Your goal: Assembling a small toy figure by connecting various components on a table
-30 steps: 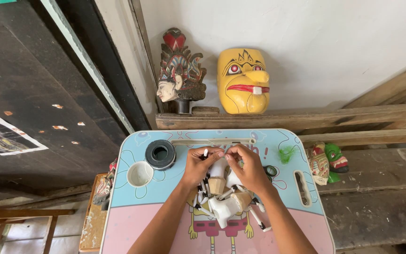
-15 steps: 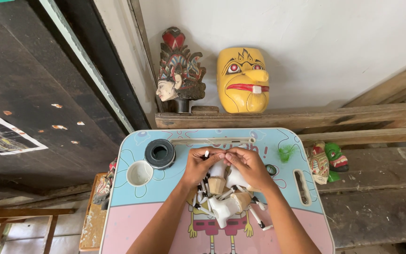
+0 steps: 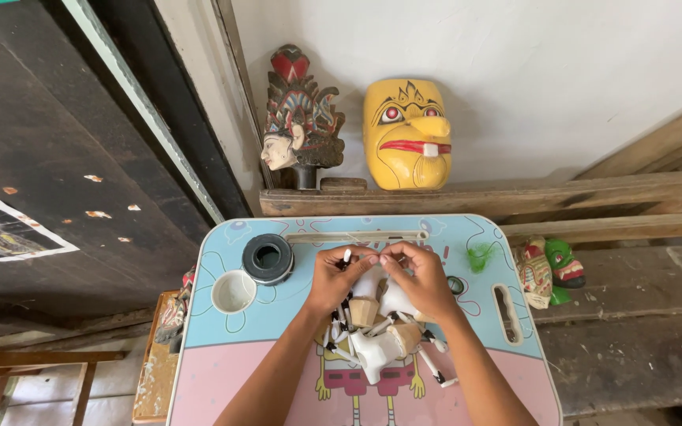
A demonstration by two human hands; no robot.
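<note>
Head view: left hand and right hand pinch closed on small white pieces lying beneath the fingers.

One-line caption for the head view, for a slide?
Both hands, left hand and right hand, pinch small parts above white puppet pieces on a cartoon lap table.

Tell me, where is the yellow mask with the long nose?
In the head view the yellow mask stands on the wooden ledge against the white wall, right of the carved puppet head, beyond the small table.
</note>
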